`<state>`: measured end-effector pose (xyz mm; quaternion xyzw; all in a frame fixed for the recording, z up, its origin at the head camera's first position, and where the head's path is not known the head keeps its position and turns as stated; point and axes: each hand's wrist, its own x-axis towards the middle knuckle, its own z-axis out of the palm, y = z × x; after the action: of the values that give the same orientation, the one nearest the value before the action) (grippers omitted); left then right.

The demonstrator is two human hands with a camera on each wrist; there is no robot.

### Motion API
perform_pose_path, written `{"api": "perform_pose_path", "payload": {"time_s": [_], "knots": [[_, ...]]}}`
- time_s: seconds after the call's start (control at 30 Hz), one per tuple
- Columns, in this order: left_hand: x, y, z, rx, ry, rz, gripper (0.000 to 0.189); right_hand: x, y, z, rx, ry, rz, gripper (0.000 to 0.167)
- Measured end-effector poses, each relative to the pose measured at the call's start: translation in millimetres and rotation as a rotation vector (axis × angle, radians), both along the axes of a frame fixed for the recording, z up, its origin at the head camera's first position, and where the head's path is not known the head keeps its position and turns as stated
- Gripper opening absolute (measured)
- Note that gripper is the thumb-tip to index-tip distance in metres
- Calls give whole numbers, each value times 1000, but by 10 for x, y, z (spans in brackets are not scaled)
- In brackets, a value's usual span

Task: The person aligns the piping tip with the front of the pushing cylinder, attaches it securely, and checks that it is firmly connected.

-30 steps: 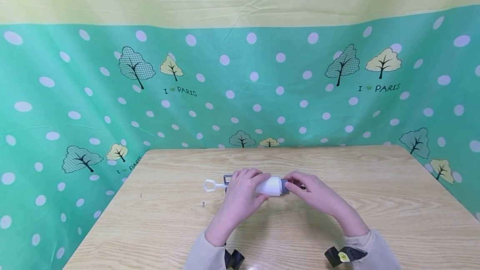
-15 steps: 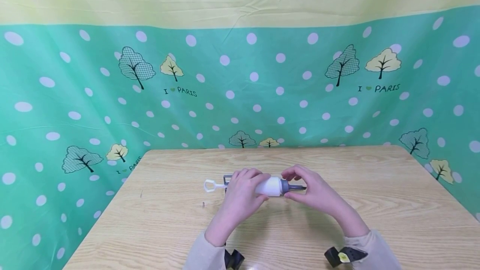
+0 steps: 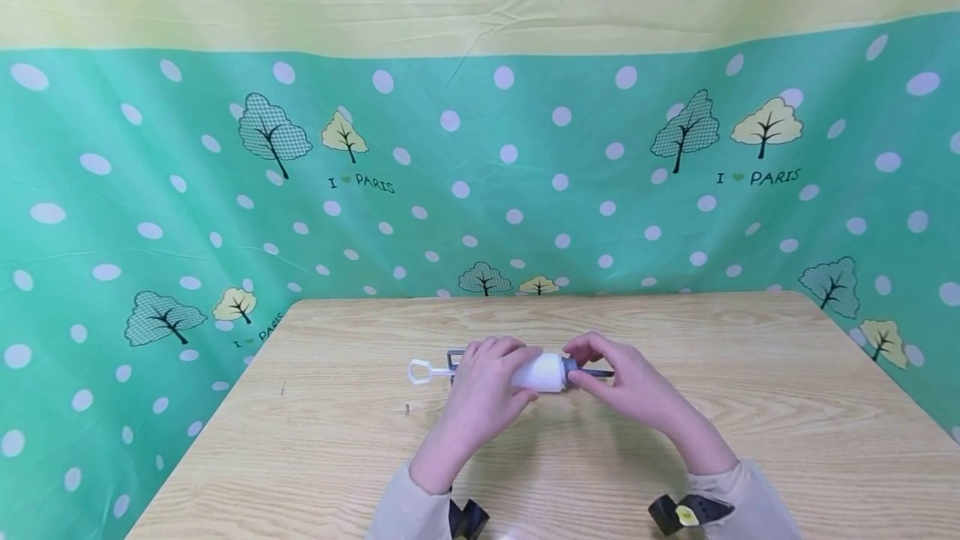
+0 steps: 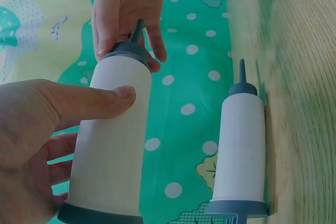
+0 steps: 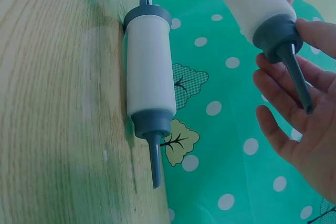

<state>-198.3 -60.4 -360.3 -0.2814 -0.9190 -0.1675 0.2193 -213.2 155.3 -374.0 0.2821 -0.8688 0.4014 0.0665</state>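
My left hand (image 3: 483, 382) grips the white barrel (image 4: 113, 135) of a large plunger-type syringe, held level with its nozzle to the right. Thumb and forefinger of my right hand (image 3: 626, 377) pinch the grey nozzle cap (image 5: 277, 32) at the barrel's end. From that cap a thin dark spout (image 5: 298, 80) points between the right hand's palm and fingers. A second white-barrelled syringe (image 4: 241, 142) with a grey nozzle lies on the table in both wrist views. Left of my left hand, a white ring handle (image 3: 421, 372) and part of a grey frame (image 3: 454, 357) stick out.
Under both hands is a wood-grain table (image 3: 337, 465). A small dark speck (image 3: 407, 409) lies left of the left hand. Behind the table's far edge hangs a green curtain (image 3: 420, 232) with white dots and printed trees.
My right fingers pinched the cap, opened around it half a second ago, and now pinch it again, with the thumb back against it. My left hand has stayed in place.
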Motion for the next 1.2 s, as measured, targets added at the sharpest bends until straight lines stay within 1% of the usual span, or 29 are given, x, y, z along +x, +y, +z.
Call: {"api": "perform_pose_path", "payload": {"time_s": [0.3, 0.5, 0.73, 0.83, 0.97, 1.03, 1.2], "knots": [[21, 12, 24, 1, 17, -1, 49, -8, -1, 2, 16, -50, 13, 21], [34, 21, 34, -10, 26, 4, 49, -5, -2, 11, 22, -55, 37, 21], [24, 11, 19, -1, 26, 0, 49, -16, 8, -23, 16, -65, 31, 25], [21, 2, 17, 1, 18, 2, 49, -10, 15, -25, 3, -35, 32, 32], [23, -6, 20, 5, 10, 6, 49, -9, 21, -24, -3, 47, 39, 39], [24, -8, 23, 5, 8, 7, 49, -11, 20, -25, -1, 68, 42, 40], [22, -7, 18, 6, 10, 6, 49, -16, 16, -30, -15, 66, 54, 41]]}}
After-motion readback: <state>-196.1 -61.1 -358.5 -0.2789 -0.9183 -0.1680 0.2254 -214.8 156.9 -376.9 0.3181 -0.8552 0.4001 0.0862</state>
